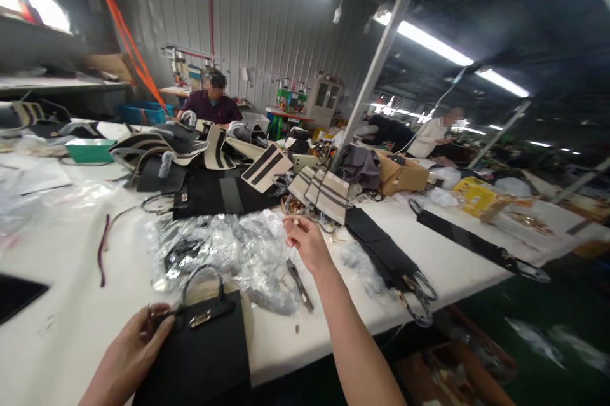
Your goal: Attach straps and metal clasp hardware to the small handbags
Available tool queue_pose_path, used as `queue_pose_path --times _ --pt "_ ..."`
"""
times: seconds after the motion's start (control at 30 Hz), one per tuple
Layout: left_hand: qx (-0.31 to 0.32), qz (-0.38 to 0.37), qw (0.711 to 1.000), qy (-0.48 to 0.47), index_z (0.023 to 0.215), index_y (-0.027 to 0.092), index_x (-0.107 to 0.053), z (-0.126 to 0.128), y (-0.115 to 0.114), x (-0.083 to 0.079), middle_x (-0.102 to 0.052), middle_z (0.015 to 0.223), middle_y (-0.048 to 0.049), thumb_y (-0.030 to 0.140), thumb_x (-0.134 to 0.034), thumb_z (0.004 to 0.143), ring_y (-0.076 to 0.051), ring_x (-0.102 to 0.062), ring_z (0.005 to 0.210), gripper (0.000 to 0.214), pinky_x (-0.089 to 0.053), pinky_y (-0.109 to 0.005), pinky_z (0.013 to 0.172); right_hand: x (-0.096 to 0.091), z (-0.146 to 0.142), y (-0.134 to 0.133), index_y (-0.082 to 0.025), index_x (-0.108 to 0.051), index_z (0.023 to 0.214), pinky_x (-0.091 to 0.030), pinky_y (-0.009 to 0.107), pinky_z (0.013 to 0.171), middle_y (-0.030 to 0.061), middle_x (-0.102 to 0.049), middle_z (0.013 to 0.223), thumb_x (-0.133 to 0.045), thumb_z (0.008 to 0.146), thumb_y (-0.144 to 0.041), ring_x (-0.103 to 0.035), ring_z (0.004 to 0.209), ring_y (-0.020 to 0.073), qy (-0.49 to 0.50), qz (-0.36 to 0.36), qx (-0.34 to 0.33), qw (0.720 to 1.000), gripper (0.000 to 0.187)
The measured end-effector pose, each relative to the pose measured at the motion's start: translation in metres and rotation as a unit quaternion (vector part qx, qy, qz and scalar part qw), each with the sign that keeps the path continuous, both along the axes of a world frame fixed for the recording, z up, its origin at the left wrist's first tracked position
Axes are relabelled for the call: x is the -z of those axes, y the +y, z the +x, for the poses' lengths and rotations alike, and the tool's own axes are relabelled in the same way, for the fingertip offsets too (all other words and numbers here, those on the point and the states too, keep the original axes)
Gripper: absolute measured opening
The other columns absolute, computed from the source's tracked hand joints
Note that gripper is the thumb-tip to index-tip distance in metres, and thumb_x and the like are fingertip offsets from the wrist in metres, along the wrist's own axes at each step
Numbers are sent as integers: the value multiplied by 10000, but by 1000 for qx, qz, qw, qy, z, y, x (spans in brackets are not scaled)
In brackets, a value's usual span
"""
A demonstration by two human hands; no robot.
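A black handbag [204, 355] with a looped top handle and a gold-coloured clasp [200, 318] lies at the table's near edge. My left hand [143, 336] is closed on the handbag's upper left corner, thumb and fingers pinching a dark strap end there. Further forward, my right hand [303, 239] is raised over the table with thumb and fingertips pressed together. Whatever sits between those fingertips is too small to name. Beneath and left of it spreads a heap of clear plastic bags [229, 253]. A dark narrow tool [300, 285] lies just below my right hand.
Black bag panels [376, 247] with handles lie to the right, with another long black piece [467, 237] beyond. Striped beige panels [326, 193] and dark pieces are piled at the back. A cardboard box [403, 174] stands behind. Two people are further off.
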State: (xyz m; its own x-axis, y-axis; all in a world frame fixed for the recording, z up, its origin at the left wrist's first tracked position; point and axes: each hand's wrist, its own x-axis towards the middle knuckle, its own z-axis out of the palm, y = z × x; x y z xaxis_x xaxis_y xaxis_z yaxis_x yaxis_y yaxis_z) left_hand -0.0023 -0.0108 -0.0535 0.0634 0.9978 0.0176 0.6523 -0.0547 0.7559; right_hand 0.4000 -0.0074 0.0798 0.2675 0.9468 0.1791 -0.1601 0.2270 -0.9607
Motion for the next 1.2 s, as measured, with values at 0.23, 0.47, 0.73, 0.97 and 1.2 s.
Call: queue_pose_path --times 0.23,0.47,0.73,0.97,1.2 --pt "23 -17 997 76 1107 156 -742 10 -20 -32 -800 1062 -180 525 -509 1043 -325 -748 970 441 -515 -386 854 72 -141 -93 -246 -876 1076 -595 295 683 10 -773 800 -936 870 -476 -728 701 182 -142 -101 -156 972 315" --pt "12 23 1000 14 956 175 -730 0 -31 -66 -778 960 -96 369 -613 918 -261 -703 908 230 -491 -355 845 120 -152 -101 -286 -821 1251 -667 377 902 66 -852 1105 -787 1021 -339 -832 980 259 -204 -64 -164 963 238" --pt "-3 -122 977 -174 1135 107 -774 -4 -38 -60 -796 941 -80 404 -730 804 -247 -695 834 447 -508 -339 762 122 -164 -113 -248 -650 1520 -634 503 1026 128 -785 1208 -561 1149 -198 -736 1119 300 -526 106 -71 841 385" --pt "-62 -293 857 -418 830 129 -795 -2 -37 -51 -797 851 -98 374 -883 599 -227 -706 796 349 -570 -292 711 123 -176 -117 -232 -650 1283 -595 545 1150 181 -716 1379 -503 1170 -209 -605 1499 354 -450 87 41 888 187" --pt "-57 -354 823 -441 886 102 -839 11 -36 -39 -845 984 -142 286 -937 577 -229 -734 845 373 -603 -269 711 87 -162 -90 -247 -830 1129 -668 355 899 100 -780 1212 -770 1040 -322 -767 1090 250 -297 43 37 953 131"
